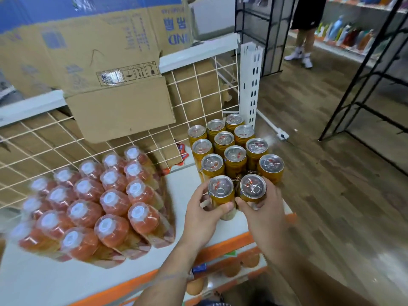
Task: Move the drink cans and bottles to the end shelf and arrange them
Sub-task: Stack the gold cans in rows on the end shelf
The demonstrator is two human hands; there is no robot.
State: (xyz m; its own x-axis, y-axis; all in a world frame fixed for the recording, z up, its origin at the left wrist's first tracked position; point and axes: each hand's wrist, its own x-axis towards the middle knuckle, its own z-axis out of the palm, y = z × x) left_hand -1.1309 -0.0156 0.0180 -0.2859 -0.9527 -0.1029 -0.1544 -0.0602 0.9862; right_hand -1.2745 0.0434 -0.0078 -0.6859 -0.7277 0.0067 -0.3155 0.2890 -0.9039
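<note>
Your left hand (199, 214) is wrapped around one can (220, 191), thumb across its front and fingers curled behind, and your right hand (262, 215) is closed the same way on a second can (252, 188) just beside it. Both cans stand upright, tabs up, at the near edge of the block of cans (234, 149) already set on the white shelf (220, 230). You grip them low on the body, which leaves the tops free and lets you slide each one against its neighbours without knocking them.

The block fills the shelf's right end, tight against the wire grid (192, 85) and the slotted post (250, 85) at the corner. The rows run diagonally back toward the post, cans touching, so these two seem meant to continue the near row. Whether their bases are down on the shelf or just above it I cannot tell; your fingers hide them.

The wrapped pack of bottles (92, 202) sits well to the left on the same shelf, caps up, apart from the cans, with bare shelf between. It looks to be waiting its turn. A cardboard box (119, 107) hangs over the grid behind them.

As I judge it, you are near the end of the cans. Keep the right can clear of the shelf's orange edge (234, 241), which lies close.
</note>
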